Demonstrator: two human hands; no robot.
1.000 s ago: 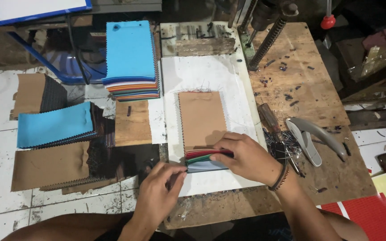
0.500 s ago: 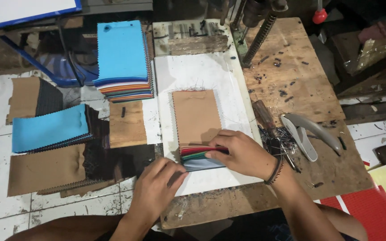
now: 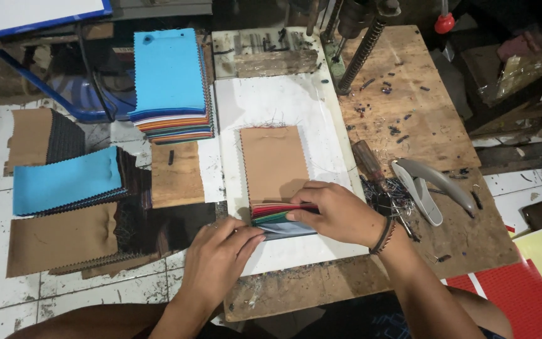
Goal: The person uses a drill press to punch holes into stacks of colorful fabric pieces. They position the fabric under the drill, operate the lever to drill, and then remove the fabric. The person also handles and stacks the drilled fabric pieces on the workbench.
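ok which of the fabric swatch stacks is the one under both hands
The brown-topped stack on the white sheet, with its coloured lower edges fanned between the left hand and right hand. The blue-topped stacks lie untouched farther left.

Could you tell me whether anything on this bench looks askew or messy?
Small dark bits lie scattered over the wooden bench, and a tangle of threads sits beside the right hand. The stacks look tidy.

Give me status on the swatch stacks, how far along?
Done, it seems: finished stacks, the blue-topped one and the brown-topped one, sit at left. In hand: left hand and right hand fan the near edge of the brown-topped swatch stack. Left: the tall blue-topped pile looks untouched.
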